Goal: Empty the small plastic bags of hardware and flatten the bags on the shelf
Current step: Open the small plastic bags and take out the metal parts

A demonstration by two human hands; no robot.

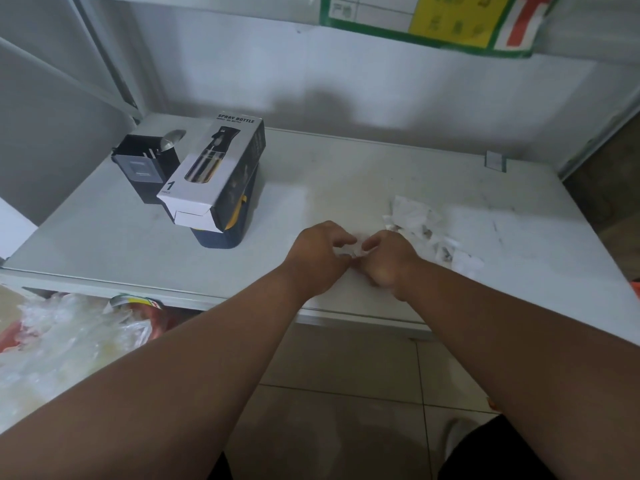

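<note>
Both hands meet over the near middle of the white metal shelf [346, 174], fingers curled toward each other. The left hand [317, 259] and the right hand [388, 261] pinch between their fingertips a small clear plastic bag [349, 252], mostly hidden and too blurred to show its contents. Just right of the right hand, touching the shelf surface, lies a loose heap of small crumpled clear plastic bags [429, 233] with dark bits of metal hardware showing through some of them. On the far left of the shelf a white and black cardboard spray bottle box [211, 168] leans tilted on a dark blue container with a yellow trim [225, 233], and just left of it stands a black open-topped box [145, 168] with a metal spoon bowl sticking out. Below the shelf on the left sits a pile of clear plastic wrapping [62, 341].
</note>
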